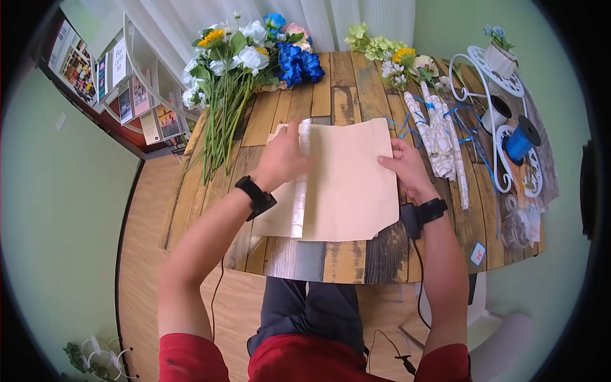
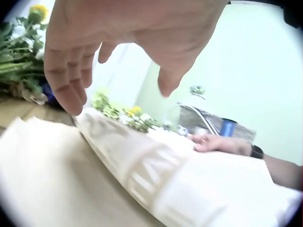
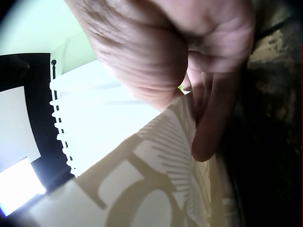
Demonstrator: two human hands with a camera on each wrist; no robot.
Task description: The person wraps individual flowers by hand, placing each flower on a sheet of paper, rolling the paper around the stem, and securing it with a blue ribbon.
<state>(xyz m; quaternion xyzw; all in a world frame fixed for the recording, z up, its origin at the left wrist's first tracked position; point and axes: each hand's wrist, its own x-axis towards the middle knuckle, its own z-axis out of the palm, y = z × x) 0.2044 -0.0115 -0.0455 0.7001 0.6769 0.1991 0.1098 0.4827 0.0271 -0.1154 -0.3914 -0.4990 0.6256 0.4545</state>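
Note:
Sheets of beige wrapping paper point(image 1: 350, 184) lie in front of the person, with a narrow strip point(image 1: 299, 210) folded over along the left part, its printed side up. Over this fold hangs the left hand point(image 1: 283, 159), fingers and thumb spread apart with nothing between them. In the left wrist view that hand point(image 2: 128, 28) is above the printed flap point(image 2: 147, 175). At the paper's right edge, the right hand point(image 1: 410, 170) pinches the sheet, thumb on top. The right wrist view shows its fingers point(image 3: 215, 113) behind the patterned underside point(image 3: 151, 184).
Long-stemmed flowers point(image 1: 229, 83) lie at the back left, blue blooms point(image 1: 299, 63) beside them. To the right are wrapped bouquets point(image 1: 439, 134), a blue ribbon spool point(image 1: 522, 140), a white metal stand point(image 1: 474, 57) and a clear tape roll point(image 1: 514, 229). A small card point(image 1: 477, 253) lies near the front edge.

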